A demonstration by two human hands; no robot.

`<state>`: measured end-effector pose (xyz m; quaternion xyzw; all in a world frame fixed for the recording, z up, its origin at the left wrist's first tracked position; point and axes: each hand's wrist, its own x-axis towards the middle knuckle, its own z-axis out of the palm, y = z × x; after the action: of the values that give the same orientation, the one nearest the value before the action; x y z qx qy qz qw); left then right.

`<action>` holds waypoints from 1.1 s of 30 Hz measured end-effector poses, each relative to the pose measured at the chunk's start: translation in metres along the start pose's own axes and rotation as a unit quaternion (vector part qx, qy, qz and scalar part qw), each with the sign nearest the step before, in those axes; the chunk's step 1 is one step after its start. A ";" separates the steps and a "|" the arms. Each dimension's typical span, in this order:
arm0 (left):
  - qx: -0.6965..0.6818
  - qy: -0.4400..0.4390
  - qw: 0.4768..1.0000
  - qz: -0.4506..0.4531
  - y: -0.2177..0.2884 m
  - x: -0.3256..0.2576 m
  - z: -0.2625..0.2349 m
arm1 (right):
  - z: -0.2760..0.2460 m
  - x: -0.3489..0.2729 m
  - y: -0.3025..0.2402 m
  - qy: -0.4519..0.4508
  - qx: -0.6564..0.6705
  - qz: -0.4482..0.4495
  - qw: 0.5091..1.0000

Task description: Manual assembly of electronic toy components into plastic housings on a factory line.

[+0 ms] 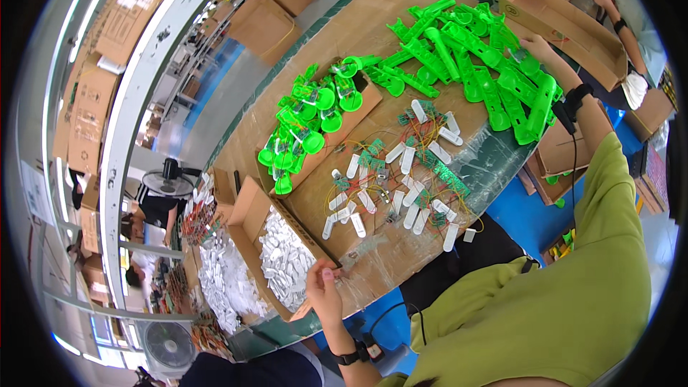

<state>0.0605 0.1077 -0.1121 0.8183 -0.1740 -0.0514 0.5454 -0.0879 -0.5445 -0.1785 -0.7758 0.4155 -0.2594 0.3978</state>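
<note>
At far left, stacked brown cardboard cartons (100,93) along a white shelf rail, and a black pedestal fan (168,179) on the grey floor. Lower down, heaps of small white plastic parts (218,279) beside a low open cardboard box (247,208) filled with more flat white plastic pieces (287,258).

At that box's near corner, the left hand (324,290), a black wristband behind it, fingers curled narrowly at the edge of the cardboard-covered worktable (373,29); pinching something small, perhaps, but too tiny to tell.

Just above, on a cardboard sheet, a row of bright green plastic cup-shaped parts (308,122) with wiring, running diagonally. To their right, a scatter of white oblong plastic capsules (401,172) tangled with thin red and yellow wires and small green circuit boards (448,175), lying on the table's middle, well apart from both hands.

Further right and toward the far edge, a big pile of long bright green plastic handle shells (466,64). Resting against this pile's right side, the right hand (537,46), arm stretched out in a lime-green sleeve, black wrist strap with a cable; fingers spread loosely on the shells, grip hidden, so closed or not cannot be told.

Beyond, open brown cardboard trays (573,29), and another person's forearm (609,7) at upper right.
</note>
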 end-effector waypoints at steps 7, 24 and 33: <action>0.143 0.122 0.982 0.030 0.000 0.021 -0.022 | 0.009 0.002 -0.022 -0.017 0.011 0.037 0.999; 0.239 -0.075 0.966 0.060 0.036 0.074 -0.033 | 0.186 -0.047 -0.260 -0.334 0.331 -0.030 0.882; 0.197 -0.079 0.977 -0.004 0.002 0.049 -0.051 | 0.259 -0.009 -0.294 -0.089 -0.043 -0.241 0.966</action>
<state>0.1200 0.1348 -0.0851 0.9037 -0.2197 -0.0829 0.3581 0.2261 -0.3334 -0.0762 -0.8892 0.1901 -0.2598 0.3252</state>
